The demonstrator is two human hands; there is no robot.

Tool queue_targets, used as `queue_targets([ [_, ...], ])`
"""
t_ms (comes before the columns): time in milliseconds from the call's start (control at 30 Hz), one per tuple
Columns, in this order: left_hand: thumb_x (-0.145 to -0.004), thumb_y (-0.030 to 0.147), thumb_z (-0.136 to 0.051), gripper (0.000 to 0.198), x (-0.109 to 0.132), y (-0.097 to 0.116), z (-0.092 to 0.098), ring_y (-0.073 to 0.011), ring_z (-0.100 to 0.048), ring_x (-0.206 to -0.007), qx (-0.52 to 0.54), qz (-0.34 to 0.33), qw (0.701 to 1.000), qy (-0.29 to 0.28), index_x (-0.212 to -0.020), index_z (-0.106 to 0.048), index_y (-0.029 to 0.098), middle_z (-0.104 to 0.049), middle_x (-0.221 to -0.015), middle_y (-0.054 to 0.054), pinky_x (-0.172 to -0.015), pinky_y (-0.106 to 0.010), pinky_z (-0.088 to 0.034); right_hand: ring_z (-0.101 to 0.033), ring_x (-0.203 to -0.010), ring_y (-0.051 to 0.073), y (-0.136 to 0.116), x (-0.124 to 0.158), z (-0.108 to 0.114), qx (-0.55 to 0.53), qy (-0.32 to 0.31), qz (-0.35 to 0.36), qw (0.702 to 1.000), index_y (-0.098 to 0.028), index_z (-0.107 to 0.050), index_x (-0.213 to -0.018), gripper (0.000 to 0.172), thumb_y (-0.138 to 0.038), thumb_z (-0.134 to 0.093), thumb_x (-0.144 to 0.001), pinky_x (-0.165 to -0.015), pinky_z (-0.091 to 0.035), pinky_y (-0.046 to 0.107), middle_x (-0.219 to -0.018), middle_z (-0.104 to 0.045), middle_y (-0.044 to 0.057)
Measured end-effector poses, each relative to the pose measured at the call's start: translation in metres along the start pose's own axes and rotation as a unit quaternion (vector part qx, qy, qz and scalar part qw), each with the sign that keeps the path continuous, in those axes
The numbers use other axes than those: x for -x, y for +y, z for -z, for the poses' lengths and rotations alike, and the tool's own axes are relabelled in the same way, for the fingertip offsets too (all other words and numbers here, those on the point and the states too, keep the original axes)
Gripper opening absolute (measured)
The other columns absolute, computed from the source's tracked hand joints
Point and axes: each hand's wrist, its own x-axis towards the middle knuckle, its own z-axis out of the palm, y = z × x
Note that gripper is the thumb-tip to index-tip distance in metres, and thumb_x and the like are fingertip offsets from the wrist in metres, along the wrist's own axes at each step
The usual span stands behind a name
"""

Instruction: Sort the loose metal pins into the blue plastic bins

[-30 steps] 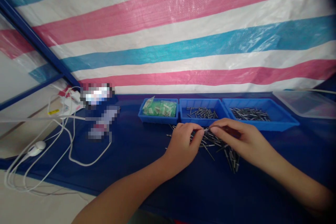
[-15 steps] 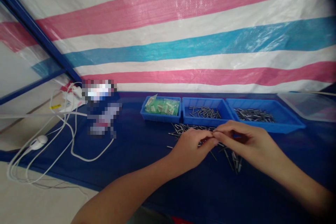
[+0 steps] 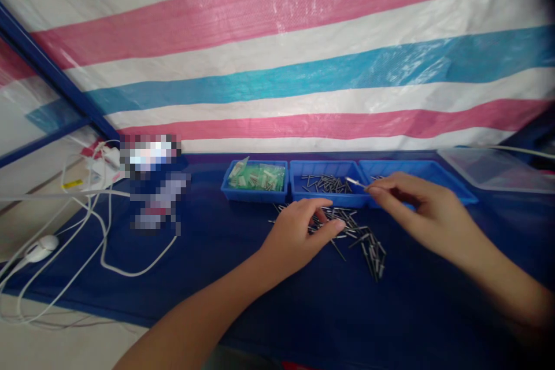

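Between the thumb and fingers of my right hand (image 3: 418, 208) is a thin metal rivet (image 3: 356, 182), its tip pointing left over the border of the middle blue bin (image 3: 327, 199) and the right blue bin (image 3: 451, 188). My left hand (image 3: 301, 228) rests over the loose pile of metal rivets (image 3: 373, 248) on the dark blue table, thumb and fingers apart, holding nothing I can see. Rivets lie in the middle bin. My right hand hides most of the contents of the right bin.
A left blue bin (image 3: 255, 193) holds green-and-clear packets (image 3: 260, 177). White cables (image 3: 130, 273) and a blurred object (image 3: 160, 202) lie on the left of the table (image 3: 208, 254). A clear plastic lid (image 3: 489, 170) is at the right back. Striped sheeting (image 3: 277, 40) hangs behind.
My hands have separated. My right hand has moved up toward the bins with a rivet showing in its fingers, and my left hand's thumb and fingers have spread. The view has shifted slightly.
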Motion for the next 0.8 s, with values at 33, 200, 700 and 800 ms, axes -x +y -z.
queue_targets([
  [33,-0.089,0.039,-0.056,0.032,0.000,-0.001,0.000,-0.0178,-0.059,-0.087,-0.029,-0.014,0.999,-0.013,-0.114,-0.060,0.018,-0.067,-0.094,-0.004,-0.079,-0.029,-0.045,-0.059,-0.073,0.019,0.006,-0.003,0.008,0.025,0.025,-0.028,0.999,-0.021,-0.064,-0.085,0.020,-0.038,-0.055,-0.086,-0.068,-0.044,0.032,-0.081,-0.066,0.005],
  [200,-0.092,0.029,-0.051,0.020,0.000,-0.004,-0.004,-0.0191,-0.059,-0.089,-0.134,-0.081,0.986,-0.062,-0.097,-0.067,0.019,-0.067,-0.097,-0.005,-0.082,-0.033,-0.042,-0.057,-0.059,0.018,0.032,-0.012,0.041,0.183,0.028,-0.110,0.977,-0.020,-0.064,-0.075,0.021,-0.037,-0.054,-0.082,-0.058,-0.038,0.030,-0.066,-0.064,0.004],
  [700,-0.098,0.026,-0.042,0.029,-0.002,-0.002,-0.027,-0.0188,-0.048,-0.105,-0.300,-0.253,0.908,-0.146,-0.119,-0.059,0.039,-0.055,-0.127,0.002,-0.079,-0.035,-0.031,-0.058,-0.070,0.020,0.018,-0.011,0.017,0.232,0.046,-0.008,0.972,-0.018,-0.068,-0.091,0.028,-0.039,-0.051,-0.087,-0.065,-0.041,0.031,-0.074,-0.066,0.006],
  [800,-0.097,0.030,-0.047,0.021,-0.006,-0.007,-0.032,-0.0185,-0.049,-0.103,-0.310,-0.290,0.895,-0.136,-0.107,-0.064,0.033,-0.061,-0.119,0.002,-0.078,-0.035,-0.029,-0.058,-0.069,0.020,0.006,-0.008,0.009,0.213,0.037,0.025,0.976,-0.019,-0.068,-0.091,0.025,-0.036,-0.050,-0.088,-0.069,-0.042,0.033,-0.072,-0.065,0.004],
])
